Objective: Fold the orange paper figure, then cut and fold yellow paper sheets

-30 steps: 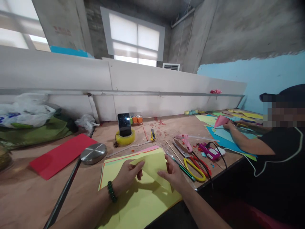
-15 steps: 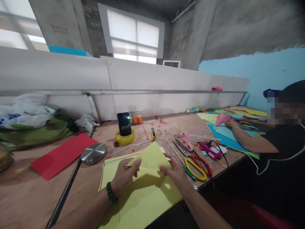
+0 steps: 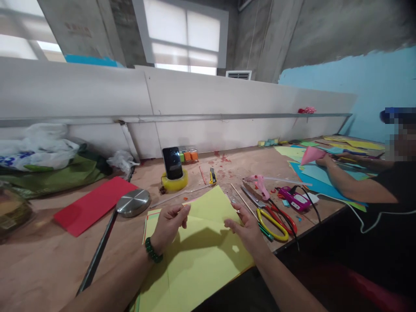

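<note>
A small sheet of yellow paper (image 3: 209, 206) is raised over a larger yellow sheet (image 3: 198, 268) on a stack of coloured paper. My left hand (image 3: 170, 225), with a green bead bracelet at the wrist, is closed on the small sheet's left corner. My right hand (image 3: 245, 225) has its thumb in front of the sheet's right edge and its fingers behind. Right of that hand lie scissors (image 3: 273, 221) with one yellow and one red handle, a wooden stick (image 3: 242, 199) and a pink glue gun (image 3: 261, 186).
A phone (image 3: 172, 162) stands in a yellow tape roll (image 3: 175, 181), with a cutter knife (image 3: 212, 175) beside it. Left are a metal disc stand (image 3: 133, 202), red paper (image 3: 94, 206) and bags (image 3: 48, 169). A purple power strip (image 3: 294, 199) lies near the edge. A co-worker (image 3: 354, 182) holds a pink paper cone (image 3: 312, 155).
The view has shifted slightly, so the scene sits higher and further right. Both hands stay at the small yellow sheet, the right fingertips showing more at its edge.
</note>
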Action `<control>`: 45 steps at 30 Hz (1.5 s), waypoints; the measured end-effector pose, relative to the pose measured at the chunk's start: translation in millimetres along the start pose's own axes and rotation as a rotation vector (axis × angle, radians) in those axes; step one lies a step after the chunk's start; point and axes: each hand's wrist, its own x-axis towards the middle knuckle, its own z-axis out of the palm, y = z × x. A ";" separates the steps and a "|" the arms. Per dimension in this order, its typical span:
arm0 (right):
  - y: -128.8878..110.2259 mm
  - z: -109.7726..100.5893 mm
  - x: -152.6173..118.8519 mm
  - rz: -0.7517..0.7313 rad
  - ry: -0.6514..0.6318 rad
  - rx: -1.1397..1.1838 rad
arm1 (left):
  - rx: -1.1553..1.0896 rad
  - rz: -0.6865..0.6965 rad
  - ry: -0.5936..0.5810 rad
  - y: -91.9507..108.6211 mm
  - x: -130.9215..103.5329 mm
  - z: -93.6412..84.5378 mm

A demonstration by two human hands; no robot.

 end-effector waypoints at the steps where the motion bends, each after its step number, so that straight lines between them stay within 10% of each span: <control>1: -0.6 -0.5 -1.1 -0.004 -0.011 0.005 | -0.019 -0.033 -0.069 2.8 0.8 -2.8; 7: -7.4 -1.1 -8.3 0.030 -0.193 -0.047 | -0.115 -0.311 -0.664 20.4 3.4 -19.2; 10: -8.4 0.0 -10.3 0.014 -0.273 -0.187 | -0.080 -0.389 -0.776 17.5 2.1 -16.3; 17: -6.8 7.4 -10.1 -0.013 -0.176 -0.199 | 0.093 -0.422 -0.678 21.9 1.9 -18.6; 27: -7.3 -0.1 -2.7 -0.303 0.319 -0.079 | 0.229 -0.333 -0.479 44.4 3.7 -33.0; 35: -81.9 15.4 5.4 -0.828 -0.195 -0.611 | 0.208 -0.293 -0.438 26.8 -16.2 -22.5; 39: -74.6 48.0 41.6 -0.692 -0.424 -0.758 | 0.117 -0.267 -0.406 6.7 -21.6 -19.2; 45: -28.6 61.2 53.7 -0.510 -0.374 -0.597 | -0.131 -0.383 -0.454 -13.7 -29.2 -19.2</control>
